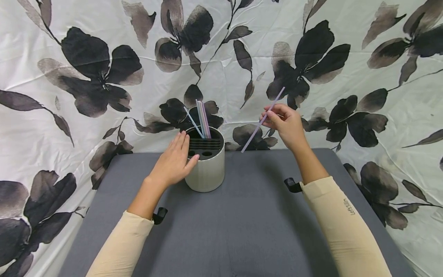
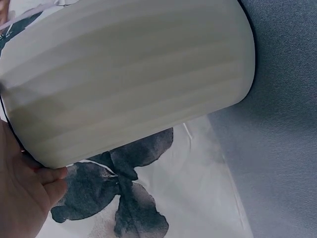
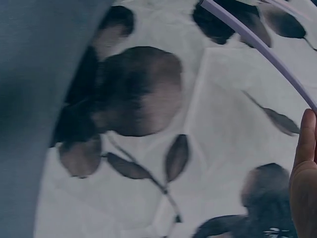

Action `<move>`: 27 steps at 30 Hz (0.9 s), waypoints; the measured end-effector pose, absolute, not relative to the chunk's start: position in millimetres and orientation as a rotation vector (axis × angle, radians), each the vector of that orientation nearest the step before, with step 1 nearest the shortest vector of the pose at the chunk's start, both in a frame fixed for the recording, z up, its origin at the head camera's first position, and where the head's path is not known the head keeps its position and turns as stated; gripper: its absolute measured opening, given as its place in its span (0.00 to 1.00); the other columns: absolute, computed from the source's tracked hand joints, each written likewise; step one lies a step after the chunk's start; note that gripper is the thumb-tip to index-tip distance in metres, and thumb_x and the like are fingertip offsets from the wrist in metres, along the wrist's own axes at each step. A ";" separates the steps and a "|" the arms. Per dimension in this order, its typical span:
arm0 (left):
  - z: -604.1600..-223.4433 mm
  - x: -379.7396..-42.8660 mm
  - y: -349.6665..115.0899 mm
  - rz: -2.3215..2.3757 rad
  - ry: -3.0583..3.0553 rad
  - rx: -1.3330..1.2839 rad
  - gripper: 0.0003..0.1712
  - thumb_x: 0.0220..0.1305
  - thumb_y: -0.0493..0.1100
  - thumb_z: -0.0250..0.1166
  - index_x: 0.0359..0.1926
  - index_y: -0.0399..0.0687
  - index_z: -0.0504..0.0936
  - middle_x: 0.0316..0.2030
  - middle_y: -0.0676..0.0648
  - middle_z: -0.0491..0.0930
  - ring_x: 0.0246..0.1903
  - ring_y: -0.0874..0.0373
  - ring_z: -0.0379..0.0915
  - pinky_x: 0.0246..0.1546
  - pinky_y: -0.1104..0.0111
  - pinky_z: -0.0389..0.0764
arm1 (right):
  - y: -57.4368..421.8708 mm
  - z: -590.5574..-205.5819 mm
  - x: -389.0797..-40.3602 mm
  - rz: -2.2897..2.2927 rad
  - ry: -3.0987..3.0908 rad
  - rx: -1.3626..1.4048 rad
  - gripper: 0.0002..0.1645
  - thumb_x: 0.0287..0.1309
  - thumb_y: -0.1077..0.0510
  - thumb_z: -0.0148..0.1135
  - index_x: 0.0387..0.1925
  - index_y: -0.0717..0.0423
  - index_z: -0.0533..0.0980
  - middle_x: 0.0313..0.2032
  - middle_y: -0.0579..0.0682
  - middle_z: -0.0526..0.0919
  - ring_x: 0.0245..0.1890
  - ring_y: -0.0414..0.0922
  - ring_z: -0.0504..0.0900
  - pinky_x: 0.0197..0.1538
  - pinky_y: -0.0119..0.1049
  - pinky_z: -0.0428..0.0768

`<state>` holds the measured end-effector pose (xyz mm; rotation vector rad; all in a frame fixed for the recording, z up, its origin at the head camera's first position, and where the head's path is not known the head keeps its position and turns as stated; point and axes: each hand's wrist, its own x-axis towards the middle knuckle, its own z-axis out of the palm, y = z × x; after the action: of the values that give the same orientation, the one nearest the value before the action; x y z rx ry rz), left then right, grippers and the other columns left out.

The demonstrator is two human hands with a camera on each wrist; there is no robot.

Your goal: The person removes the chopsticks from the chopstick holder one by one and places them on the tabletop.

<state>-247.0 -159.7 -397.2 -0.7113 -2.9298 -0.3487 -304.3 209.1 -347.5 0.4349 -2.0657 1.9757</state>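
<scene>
My right hand (image 1: 287, 125) pinches a lilac drinking straw (image 1: 253, 137) above the table's back edge, to the right of the holder. The straw slants, its upper end toward the right; in the right wrist view a length of the same straw (image 3: 270, 55) runs out from the fingertips. A round cream desk organizer (image 1: 205, 177) with a black slotted top stands upright on the table. Several blue, white and pink straws (image 1: 203, 121) stand in its back compartment. My left hand (image 1: 172, 161) rests against the organizer's left upper rim, fingers extended and thumb at the front of the rim.
A grey table (image 1: 221, 231) lies under both arms. Behind it and at its sides hangs a white cloth (image 1: 228, 54) with dark flowers. Dark wrist devices (image 1: 293, 185) sit at both sleeve cuffs.
</scene>
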 end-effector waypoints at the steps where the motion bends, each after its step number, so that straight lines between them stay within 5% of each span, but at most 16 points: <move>1: -397.1 -246.8 -159.8 -0.349 -2.931 -0.711 0.47 0.80 0.63 0.42 0.80 0.28 0.48 0.81 0.31 0.42 0.82 0.40 0.34 0.82 0.50 0.45 | 210.3 -353.8 -304.4 1.969 -2.080 0.426 0.14 0.70 0.60 0.63 0.51 0.66 0.81 0.42 0.55 0.87 0.43 0.44 0.91 0.48 0.35 0.87; 16: -395.8 -245.5 -159.6 -0.347 -2.934 -0.710 0.48 0.80 0.63 0.43 0.79 0.28 0.48 0.81 0.30 0.43 0.82 0.39 0.35 0.82 0.50 0.45 | 219.1 -425.6 -304.8 1.956 -2.220 0.376 0.14 0.71 0.63 0.62 0.50 0.72 0.79 0.39 0.56 0.88 0.38 0.39 0.90 0.44 0.36 0.88; 23: -396.6 -245.6 -159.1 -0.335 -2.938 -0.704 0.48 0.79 0.64 0.42 0.80 0.28 0.48 0.81 0.31 0.43 0.82 0.39 0.34 0.82 0.49 0.46 | 212.9 -455.0 -300.6 1.948 -2.276 0.301 0.15 0.70 0.66 0.62 0.50 0.78 0.77 0.40 0.68 0.84 0.32 0.38 0.88 0.40 0.34 0.89; 27: -397.1 -245.4 -158.7 -0.337 -2.936 -0.701 0.48 0.79 0.64 0.42 0.80 0.28 0.48 0.81 0.31 0.43 0.82 0.39 0.35 0.82 0.49 0.45 | 210.2 -472.7 -298.7 1.956 -2.324 0.214 0.18 0.70 0.67 0.63 0.52 0.80 0.77 0.37 0.61 0.86 0.29 0.33 0.85 0.39 0.37 0.90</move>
<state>-245.4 -158.7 -397.1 -0.7014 -2.9361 -0.3371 -298.7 210.2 -472.7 0.2144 -2.3239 1.9564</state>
